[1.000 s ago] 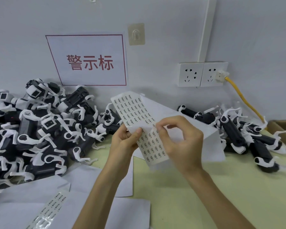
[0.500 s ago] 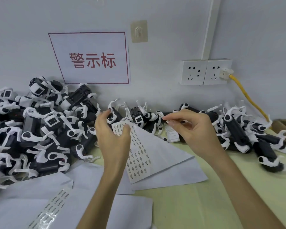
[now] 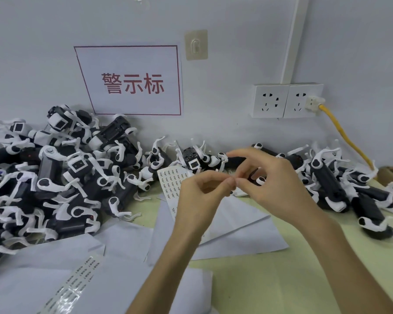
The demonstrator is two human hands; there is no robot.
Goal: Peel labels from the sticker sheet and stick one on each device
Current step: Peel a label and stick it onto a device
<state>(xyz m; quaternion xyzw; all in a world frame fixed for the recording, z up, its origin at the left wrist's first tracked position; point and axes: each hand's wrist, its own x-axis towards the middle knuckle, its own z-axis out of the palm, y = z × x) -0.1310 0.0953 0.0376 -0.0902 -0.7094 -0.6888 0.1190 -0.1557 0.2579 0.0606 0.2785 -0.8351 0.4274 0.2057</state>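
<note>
While your left hand (image 3: pixel 200 196) and right hand (image 3: pixel 272 184) are pinching together mid-frame, seemingly holding a flimsy, clingy label by its edge, the sticker sheet (image 3: pixel 171 180) is lying just left of them.

Just right of the sticker sheet (image 3: pixel 171 180), the left hand (image 3: pixel 202 198) and right hand (image 3: pixel 272 184) are meeting fingertip to fingertip in a pinch; anything between them is too small to tell. Black-and-white devices (image 3: pixel 77 165) are lying heaped left of the sheet, a second heap (image 3: pixel 327 180) right of it, and a red-lettered sign (image 3: pixel 132 64) is hanging above it.
</note>
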